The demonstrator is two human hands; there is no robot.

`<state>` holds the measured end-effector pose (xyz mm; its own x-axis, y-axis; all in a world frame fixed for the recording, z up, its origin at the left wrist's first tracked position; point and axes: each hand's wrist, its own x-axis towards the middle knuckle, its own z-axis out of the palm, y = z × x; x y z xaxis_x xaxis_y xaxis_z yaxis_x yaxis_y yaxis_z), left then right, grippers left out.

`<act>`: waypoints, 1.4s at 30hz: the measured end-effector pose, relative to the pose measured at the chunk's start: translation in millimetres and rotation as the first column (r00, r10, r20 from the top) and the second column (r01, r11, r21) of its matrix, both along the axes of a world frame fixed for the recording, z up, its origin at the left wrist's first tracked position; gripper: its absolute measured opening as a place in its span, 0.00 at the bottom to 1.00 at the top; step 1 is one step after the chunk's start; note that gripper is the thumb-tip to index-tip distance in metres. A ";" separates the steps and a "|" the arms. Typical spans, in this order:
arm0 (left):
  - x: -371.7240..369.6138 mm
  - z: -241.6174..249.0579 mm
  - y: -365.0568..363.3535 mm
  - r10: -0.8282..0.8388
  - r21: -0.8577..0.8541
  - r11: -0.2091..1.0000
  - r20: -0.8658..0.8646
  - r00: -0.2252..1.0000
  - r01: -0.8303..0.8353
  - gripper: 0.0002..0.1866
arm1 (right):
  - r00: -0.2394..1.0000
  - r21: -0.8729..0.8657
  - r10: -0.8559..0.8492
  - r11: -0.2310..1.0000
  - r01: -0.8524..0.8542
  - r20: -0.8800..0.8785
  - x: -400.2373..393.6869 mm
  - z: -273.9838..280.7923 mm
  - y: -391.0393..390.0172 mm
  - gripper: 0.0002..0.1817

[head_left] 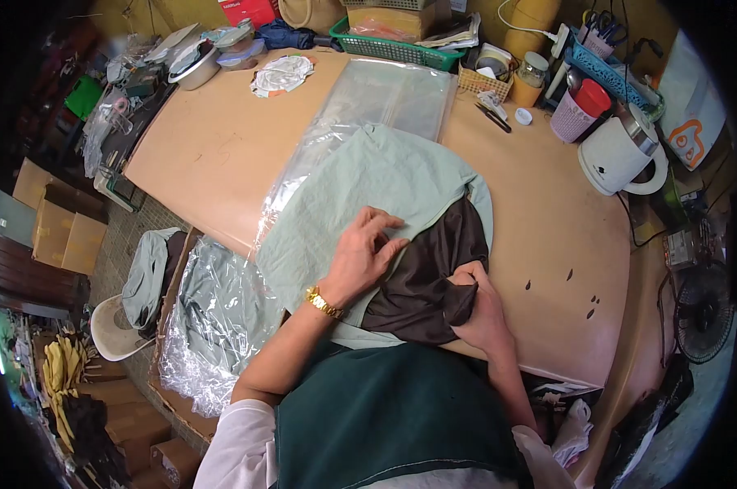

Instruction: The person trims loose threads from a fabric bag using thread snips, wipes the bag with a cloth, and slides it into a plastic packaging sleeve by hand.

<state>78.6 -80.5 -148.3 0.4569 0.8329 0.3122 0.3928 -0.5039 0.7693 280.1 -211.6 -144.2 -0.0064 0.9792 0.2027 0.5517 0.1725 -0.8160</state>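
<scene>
A pale green garment (pixel 344 175) with dark brown lining (pixel 430 261) lies on the tan table in front of me. My left hand (pixel 367 254) rests over it where green cloth meets lining. Its fingers are loosely bent, thumb apart, and nothing shows between them. At the lower right of the garment, my right hand (pixel 484 314) is closed around a bunched fold of the brown lining. Under the garment's far end lies a clear plastic bag (pixel 393 90), flat on the table. The garment's full shape is hidden by its folds.
Along the far edge stand a green basket (pixel 397 50), a wicker basket (pixel 484 84) and a white kettle (pixel 621 155). Small black scissors (pixel 493 117) lie near them. Left of me, a box (pixel 169 326) holds plastic-wrapped green clothing (pixel 218 293). A fan (pixel 703 314) is at right.
</scene>
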 end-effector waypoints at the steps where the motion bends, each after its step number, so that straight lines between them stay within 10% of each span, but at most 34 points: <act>1: 0.6 -4.4 -0.2 -0.002 0.002 1.000 0.004 1.000 0.002 0.11 | 0.997 -0.085 0.070 0.994 -0.071 -0.014 2.3 13.7 -0.5 0.25; 5: 6.6 -32.9 2.5 -0.017 0.216 0.976 -0.058 0.998 0.029 0.10 | 0.891 -0.143 0.450 0.887 -0.439 0.058 73.4 71.2 6.4 0.29; 8: 10.7 -36.5 -0.7 0.002 0.272 0.962 -0.138 0.990 0.036 0.06 | 0.964 -0.418 -0.097 0.908 -0.016 -0.247 122.9 78.1 73.8 0.20; 9: 13.0 -35.0 -2.2 0.022 0.281 0.960 -0.126 0.992 0.015 0.05 | 0.952 -0.159 -0.124 0.984 0.082 -0.279 141.5 45.3 116.3 0.16; 10: 14.7 -33.9 -2.8 0.043 0.288 0.957 -0.113 0.993 -0.008 0.05 | 0.977 -0.090 -0.190 0.976 0.199 0.101 150.1 51.0 157.2 0.16; 14: 12.9 -34.8 2.7 0.066 0.182 0.982 -0.052 0.996 -0.056 0.04 | 0.900 0.181 -0.360 0.929 0.322 0.247 178.7 -44.3 275.8 0.19; 16: 9.5 -33.5 4.9 0.072 0.034 0.997 0.064 0.995 -0.074 0.03 | 0.605 0.467 -0.612 0.787 0.403 0.509 170.3 -69.5 291.1 0.20; 20: 4.2 -39.7 9.2 0.109 -0.035 0.994 0.121 0.987 -0.105 0.03 | 0.623 0.463 -0.601 0.794 0.395 0.500 183.5 -75.9 292.9 0.17; 23: 1.5 -42.4 11.2 0.089 -0.104 0.992 0.184 0.979 -0.071 0.04 | 0.454 0.405 -0.375 0.914 0.034 0.808 211.1 -70.1 294.7 0.14; 24: 1.8 -41.3 11.7 0.083 -0.092 0.993 0.175 0.981 -0.068 0.04 | 0.884 0.194 -0.333 0.940 0.283 0.328 201.7 -42.0 289.6 0.14; 25: 2.0 -40.2 11.6 0.078 -0.082 0.995 0.166 0.983 -0.065 0.04 | 0.882 -0.134 -0.351 0.936 0.324 -0.316 187.8 -9.6 282.2 0.15; 27: 2.4 -37.4 10.5 0.083 -0.105 0.992 0.160 0.984 -0.067 0.04 | 0.843 0.057 -0.178 0.969 0.240 -0.508 113.7 60.3 232.9 0.14; 31: 3.8 -38.7 10.5 0.085 -0.090 0.993 0.163 0.983 -0.071 0.04 | 0.804 -0.178 0.062 0.963 -0.205 -0.592 18.6 86.3 153.7 0.14; 33: 2.8 -38.2 9.9 0.086 -0.090 0.993 0.153 0.984 -0.073 0.05 | 0.979 -0.110 0.204 0.973 -0.201 0.010 -4.6 67.7 126.1 0.14; 35: 2.6 -38.7 9.8 0.095 -0.093 0.992 0.148 0.984 -0.081 0.05 | 0.901 -0.101 0.226 0.974 -0.203 0.370 -7.2 47.7 106.4 0.16; 42: 5.5 -36.5 8.5 0.093 -0.039 0.995 0.098 0.991 -0.090 0.04 | 0.835 -0.138 0.140 0.987 -0.078 0.532 -16.1 42.2 89.2 0.17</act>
<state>84.1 -72.0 -184.8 0.3461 0.8808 0.3231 0.3567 -0.4421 0.8230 263.9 -122.4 -102.0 -0.1921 0.9809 0.0312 0.8918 0.1878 -0.4116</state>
